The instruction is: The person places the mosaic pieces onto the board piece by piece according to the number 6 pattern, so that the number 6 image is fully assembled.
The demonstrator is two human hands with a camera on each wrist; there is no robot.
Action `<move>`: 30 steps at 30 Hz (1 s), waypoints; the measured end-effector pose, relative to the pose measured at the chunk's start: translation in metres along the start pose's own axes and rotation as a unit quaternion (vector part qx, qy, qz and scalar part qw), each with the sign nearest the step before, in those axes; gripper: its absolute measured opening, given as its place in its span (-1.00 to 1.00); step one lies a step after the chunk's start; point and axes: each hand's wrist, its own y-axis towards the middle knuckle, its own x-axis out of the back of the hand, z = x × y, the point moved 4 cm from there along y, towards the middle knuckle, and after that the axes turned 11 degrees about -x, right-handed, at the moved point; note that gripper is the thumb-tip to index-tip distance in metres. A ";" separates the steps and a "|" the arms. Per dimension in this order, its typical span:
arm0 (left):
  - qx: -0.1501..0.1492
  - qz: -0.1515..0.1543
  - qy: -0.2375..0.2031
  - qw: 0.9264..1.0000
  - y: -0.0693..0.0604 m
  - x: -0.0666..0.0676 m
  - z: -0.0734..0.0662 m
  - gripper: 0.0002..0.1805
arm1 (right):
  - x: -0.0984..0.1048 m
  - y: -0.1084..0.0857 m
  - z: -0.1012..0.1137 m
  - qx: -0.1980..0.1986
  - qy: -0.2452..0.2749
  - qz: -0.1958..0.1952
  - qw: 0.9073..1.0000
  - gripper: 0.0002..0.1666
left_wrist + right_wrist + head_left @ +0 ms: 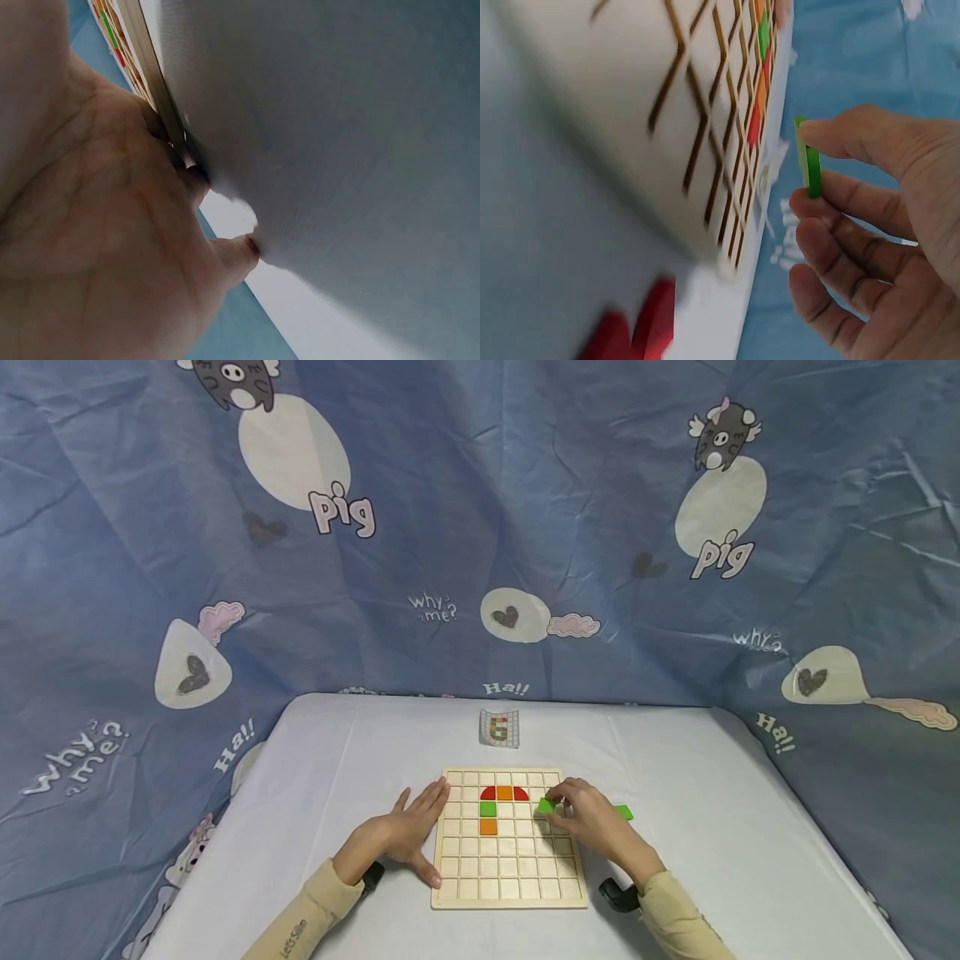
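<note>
A wooden grid board (510, 890) lies on the white table. On its upper squares sit two red rounded tiles (521, 793) with an orange tile (505, 793) between them. Below the left red one are a green tile (488, 809) and another orange tile (488, 827). My left hand (408, 831) rests along the board's left edge, fingers straight and thumb spread. Over the board's right side, my right hand (588, 818) pinches a green square tile (810, 159) between thumb and fingers. In the right wrist view this tile is held up on edge, apart from the board.
Behind the board lies a small pattern card (498, 728). Another green piece (624, 812) is on the table, partly hidden by my right hand. Blurred red pieces (656, 322) lie beside the board in the right wrist view. A blue printed cloth (502, 527) hangs behind the table.
</note>
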 end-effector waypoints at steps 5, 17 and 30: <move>0.002 -0.001 -0.002 1.000 0.001 -0.002 0.001 0.63 | -0.013 0.000 0.019 0.044 -0.008 0.026 0.999 -0.71; 0.006 0.003 0.000 1.000 0.002 -0.002 0.001 0.63 | -0.027 0.005 0.041 0.094 -0.038 0.044 0.994 -0.69; 0.007 -0.001 -0.008 1.000 0.000 0.003 -0.002 0.63 | -0.040 0.006 0.047 0.124 -0.055 0.051 0.989 -0.69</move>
